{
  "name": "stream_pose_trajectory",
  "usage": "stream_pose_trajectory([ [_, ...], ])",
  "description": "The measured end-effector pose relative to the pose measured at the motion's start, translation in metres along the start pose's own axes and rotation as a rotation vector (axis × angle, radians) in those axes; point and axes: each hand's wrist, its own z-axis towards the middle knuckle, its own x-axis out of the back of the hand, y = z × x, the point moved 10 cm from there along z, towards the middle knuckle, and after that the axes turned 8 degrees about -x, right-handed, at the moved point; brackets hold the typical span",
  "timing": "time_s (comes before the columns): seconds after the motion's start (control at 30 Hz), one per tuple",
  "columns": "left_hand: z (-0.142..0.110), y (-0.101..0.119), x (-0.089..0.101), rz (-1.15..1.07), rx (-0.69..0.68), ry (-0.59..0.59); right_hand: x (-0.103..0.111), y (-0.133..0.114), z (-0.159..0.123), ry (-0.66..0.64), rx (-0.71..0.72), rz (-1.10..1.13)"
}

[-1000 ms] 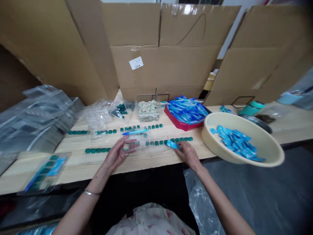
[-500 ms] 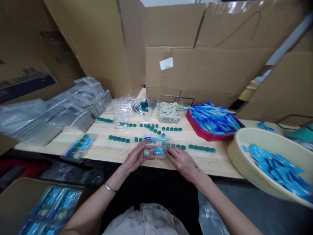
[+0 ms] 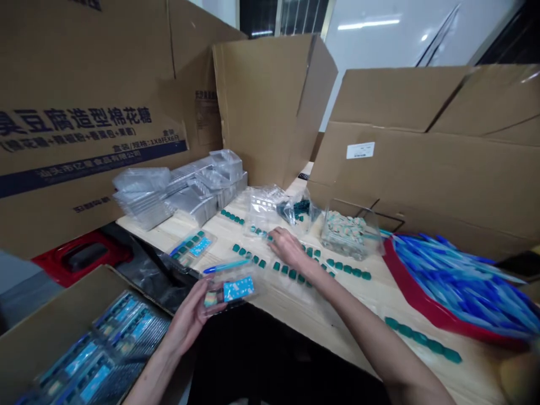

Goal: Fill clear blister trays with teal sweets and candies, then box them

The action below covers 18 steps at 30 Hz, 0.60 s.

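My left hand holds a clear plastic blister tray near the table's front edge, its palm up. In the tray lie a blue printed card and a small multicoloured piece, and a blue-and-white pen rests along its far side. My right hand is out on the wooden table, its fingertips among small teal square pieces set in loose rows. Nothing shows in its grip, though the fingers partly hide the pieces beneath them.
An open carton of packed blister cards sits low on the left. Stacked clear trays and one filled pack lie on the left of the table. A clear tub and a red tray of blue pens stand right.
The view has swung left. My right hand has let go of the tray and moved out to the teal pieces. My left hand now holds the tray alone, nearer the carton.
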Motion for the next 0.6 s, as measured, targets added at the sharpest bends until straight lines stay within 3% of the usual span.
stream_pose_trajectory([
  [0.13, -0.005, 0.01, 0.036, -0.006, -0.021, 0.09, -0.044, -0.029, 0.043, -0.082, 0.052, -0.161],
  [0.23, -0.008, 0.012, 0.052, -0.018, -0.028, 0.15, -0.062, -0.059, 0.065, -0.07, 0.152, -0.189],
  [0.43, -0.006, 0.007, 0.062, -0.055, -0.034, 0.182, -0.099, -0.1, 0.123, -0.15, 0.172, -0.27],
  [0.6, -0.004, 0.009, 0.072, -0.078, -0.038, 0.206, -0.121, -0.104, 0.139, -0.161, 0.1, -0.317],
])
